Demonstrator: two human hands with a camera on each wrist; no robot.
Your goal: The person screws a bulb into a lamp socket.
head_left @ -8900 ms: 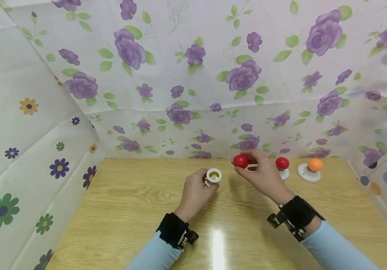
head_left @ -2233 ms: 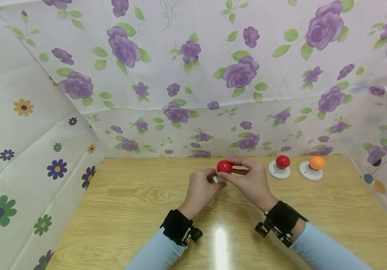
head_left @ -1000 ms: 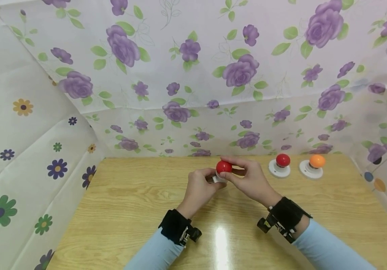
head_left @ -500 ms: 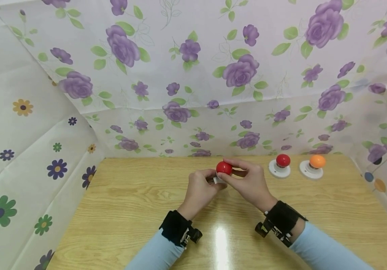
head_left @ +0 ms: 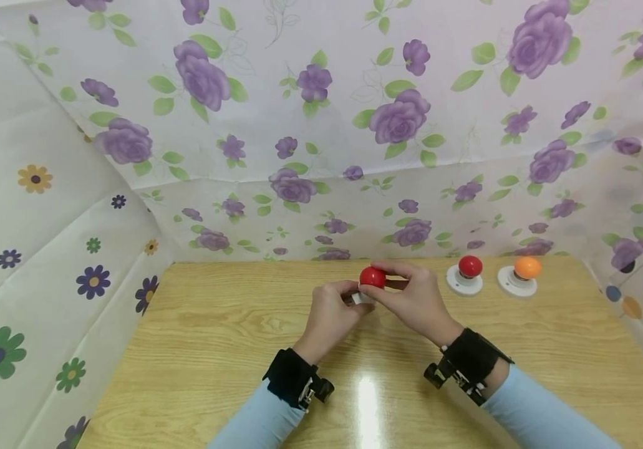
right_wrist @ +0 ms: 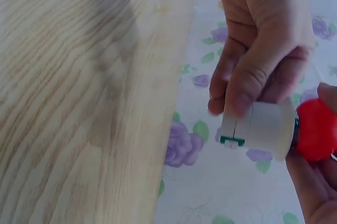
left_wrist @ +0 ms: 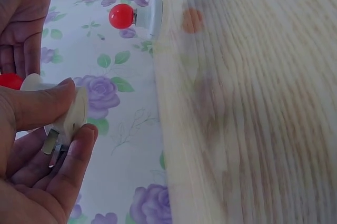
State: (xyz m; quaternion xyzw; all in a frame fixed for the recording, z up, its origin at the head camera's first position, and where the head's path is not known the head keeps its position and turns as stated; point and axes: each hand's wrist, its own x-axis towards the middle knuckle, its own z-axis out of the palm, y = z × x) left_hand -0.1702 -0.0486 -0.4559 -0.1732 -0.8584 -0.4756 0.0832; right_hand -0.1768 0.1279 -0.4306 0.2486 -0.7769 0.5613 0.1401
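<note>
Red bulb (head_left: 372, 277), pinched by right-hand fingers (head_left: 396, 269), sits in the white socket (right_wrist: 263, 125) gripped by left-hand fingers (left_wrist: 39, 105).

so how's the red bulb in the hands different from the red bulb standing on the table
The held red bulb is up off the table, pinched by the right hand, its white socket gripped by the left hand; it lies sideways. The other red bulb stands upright in a wide white base, untouched. Both are round, red and similar in size.
</note>
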